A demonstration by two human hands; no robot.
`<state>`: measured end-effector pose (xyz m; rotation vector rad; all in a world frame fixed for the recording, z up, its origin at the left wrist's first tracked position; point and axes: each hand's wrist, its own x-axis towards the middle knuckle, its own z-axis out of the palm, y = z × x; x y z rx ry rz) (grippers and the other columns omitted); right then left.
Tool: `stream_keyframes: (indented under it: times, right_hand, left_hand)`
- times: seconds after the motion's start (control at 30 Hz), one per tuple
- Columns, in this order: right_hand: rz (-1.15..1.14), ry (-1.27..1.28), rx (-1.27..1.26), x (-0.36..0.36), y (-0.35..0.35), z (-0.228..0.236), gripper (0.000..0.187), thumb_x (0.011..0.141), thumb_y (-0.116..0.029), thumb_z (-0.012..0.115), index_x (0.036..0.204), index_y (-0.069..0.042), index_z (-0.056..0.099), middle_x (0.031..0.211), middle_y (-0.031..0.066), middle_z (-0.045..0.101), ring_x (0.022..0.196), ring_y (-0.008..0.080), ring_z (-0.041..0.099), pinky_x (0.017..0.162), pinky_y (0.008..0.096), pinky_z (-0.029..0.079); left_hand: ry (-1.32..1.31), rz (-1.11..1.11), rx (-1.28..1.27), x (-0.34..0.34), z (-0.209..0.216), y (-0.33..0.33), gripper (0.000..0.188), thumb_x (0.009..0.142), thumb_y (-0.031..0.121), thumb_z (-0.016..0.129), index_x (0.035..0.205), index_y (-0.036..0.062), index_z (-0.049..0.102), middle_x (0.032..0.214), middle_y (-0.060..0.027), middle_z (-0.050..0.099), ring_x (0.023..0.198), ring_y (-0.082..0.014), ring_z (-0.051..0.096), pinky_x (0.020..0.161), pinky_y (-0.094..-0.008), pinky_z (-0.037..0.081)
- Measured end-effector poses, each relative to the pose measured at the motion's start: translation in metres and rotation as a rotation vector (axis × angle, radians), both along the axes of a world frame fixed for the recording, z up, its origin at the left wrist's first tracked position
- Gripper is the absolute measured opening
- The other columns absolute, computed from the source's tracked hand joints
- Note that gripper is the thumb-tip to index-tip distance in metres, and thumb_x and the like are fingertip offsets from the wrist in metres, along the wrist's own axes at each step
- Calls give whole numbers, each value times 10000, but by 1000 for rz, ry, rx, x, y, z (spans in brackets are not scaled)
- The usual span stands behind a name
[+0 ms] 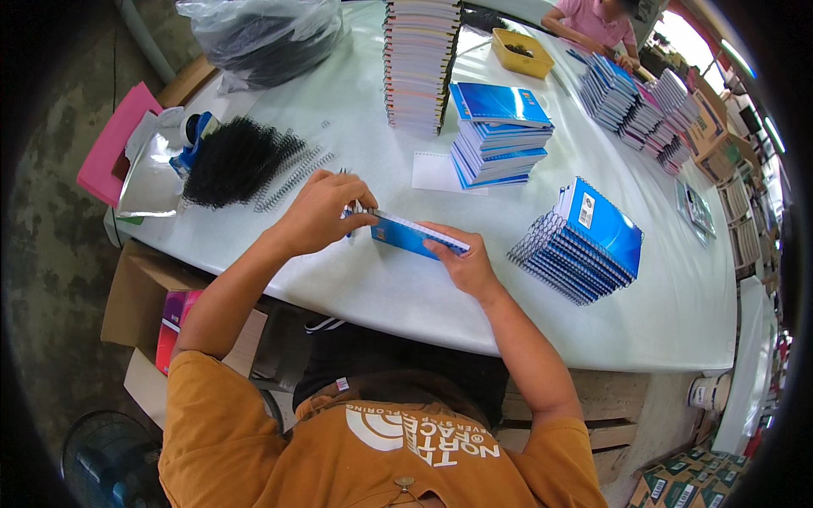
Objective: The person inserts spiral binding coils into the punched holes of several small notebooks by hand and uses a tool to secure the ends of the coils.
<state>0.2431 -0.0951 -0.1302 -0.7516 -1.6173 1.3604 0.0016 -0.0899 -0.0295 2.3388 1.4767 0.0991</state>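
A slim blue notebook (415, 237) stands on its long edge in front of me, its white punched page edge facing up. My right hand (461, 258) is closed around its right end, thumb on the near cover. At the notebook's left end, my left hand (334, 212) is closed in a pinch. A small dark piece shows by its fingertips, and bits of something blue show beneath the palm; I cannot make out what it holds. Left of that hand lies a heap of black spiral binding coils (241, 161), with several loose coils (292, 179) along its edge.
Bound blue notebooks (584, 245) are stacked at right; behind them stands another blue stack (500, 140). A tall paper pile (421, 68), yellow tray (521, 55) and plastic bag of coils (262, 38) stand farther back. A co-worker (597, 25) sits at the far right.
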Motion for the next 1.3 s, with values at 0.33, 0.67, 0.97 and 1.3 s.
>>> stream_keyframes:
  times: [0.33,0.67,0.97,1.3]
  right_hand:
    - [-151,-67,343,-16,-39,8,252,829,-29,595,1080,-22,617,948,135,664,755,178,640,680,269,494]
    - [-131,-173,499,-15,-73,3,364,762,26,614,1120,-35,592,982,159,643,795,304,642,683,317,511]
    - [-137,-163,517,-22,-94,-5,553,710,47,596,1245,-43,492,963,176,636,759,330,629,674,356,504]
    - [-224,-115,319,-33,-97,3,401,778,45,566,1167,-42,521,959,174,635,877,331,629,726,331,498]
  left_hand:
    - [139,-100,963,23,-86,-87,939,802,649,411,1345,-99,240,1419,-316,165,1344,-452,64,1052,-566,-35]
    - [-97,-152,1071,25,-101,-87,1028,765,741,342,1360,-87,202,1411,-331,138,1335,-463,29,1057,-551,-26]
    - [-335,52,1247,22,-97,-54,1073,764,744,364,1370,-111,133,1429,-332,-20,1353,-416,12,1078,-495,61]
    - [-381,79,1119,61,-65,-66,1118,744,772,285,1355,-140,75,1412,-340,122,1311,-519,72,1026,-605,-23]
